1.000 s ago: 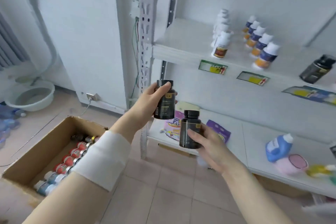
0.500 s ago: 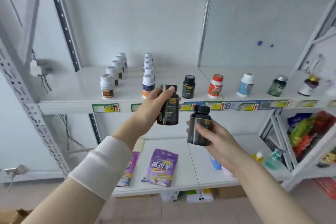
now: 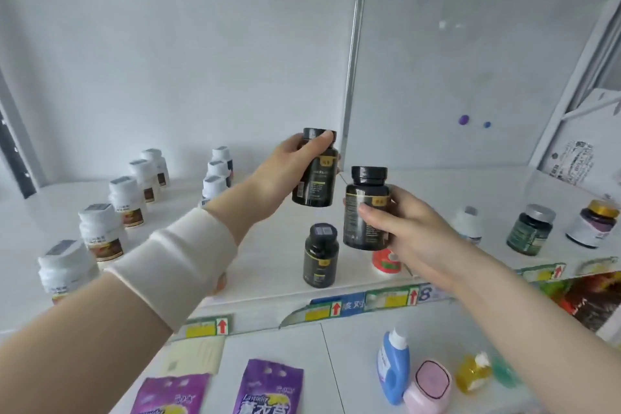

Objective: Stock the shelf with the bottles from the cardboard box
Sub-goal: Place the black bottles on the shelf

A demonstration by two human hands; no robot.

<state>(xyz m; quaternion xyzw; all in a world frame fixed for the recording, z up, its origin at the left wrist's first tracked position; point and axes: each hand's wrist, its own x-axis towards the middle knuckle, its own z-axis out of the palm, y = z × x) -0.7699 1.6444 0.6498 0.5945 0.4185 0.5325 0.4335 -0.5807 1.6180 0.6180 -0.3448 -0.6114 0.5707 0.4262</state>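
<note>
Two black supplement bottles are up at the shelf (image 3: pixel 268 265), one gripped in my left hand (image 3: pixel 285 171), one in my right hand (image 3: pixel 400 228); placement is in hand, and next I judge each needs setting down behind the standing black bottle (image 3: pixel 321 255).

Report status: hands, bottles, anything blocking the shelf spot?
Left hand grips one black bottle; right hand grips another. Both held above the shelf. Matching black bottle stands at the front; space behind looks free.
</note>
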